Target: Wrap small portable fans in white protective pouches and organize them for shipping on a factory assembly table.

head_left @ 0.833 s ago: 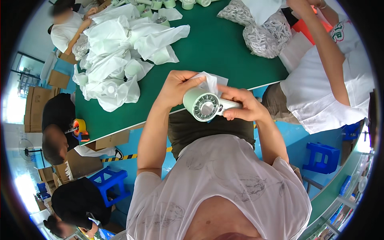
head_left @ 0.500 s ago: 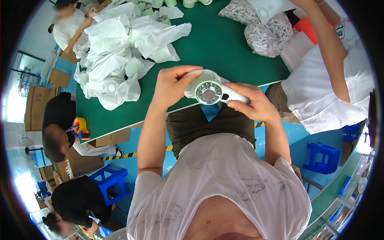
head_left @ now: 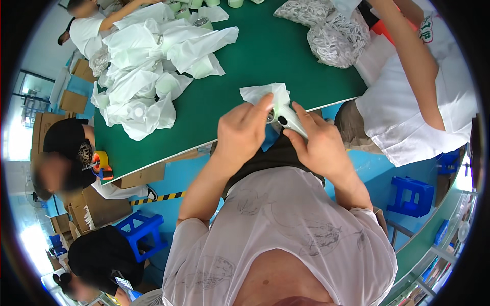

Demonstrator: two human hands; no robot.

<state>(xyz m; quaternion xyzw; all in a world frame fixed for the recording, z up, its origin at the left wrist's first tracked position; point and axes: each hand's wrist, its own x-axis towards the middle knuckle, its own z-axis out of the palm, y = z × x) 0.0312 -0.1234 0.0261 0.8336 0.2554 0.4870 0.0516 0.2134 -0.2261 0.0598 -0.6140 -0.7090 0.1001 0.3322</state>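
A pale green and white handheld fan [head_left: 292, 122] is held in front of me, over the table's near edge. My right hand [head_left: 322, 144] grips its handle, thumb on one side and fingers on the other. My left hand [head_left: 241, 130] is closed at the round head, its index finger stretched across it and covering most of the grille. A thin white bag [head_left: 278, 91] sticks out past the head; how far it wraps the fan is hidden by my fingers.
The green table [head_left: 245, 61] bears a heap of white-bagged fans [head_left: 148, 71] at left and clear bags of white cords [head_left: 337, 38] at far right. A tape dispenser [head_left: 102, 163] sits at the left corner. A co-worker in a white shirt [head_left: 408, 107] stands close on my right.
My left hand has moved from the bag's far side to over the fan's head. The fan has turned, its handle now slanting more toward me. The bag now stands out beyond the head.
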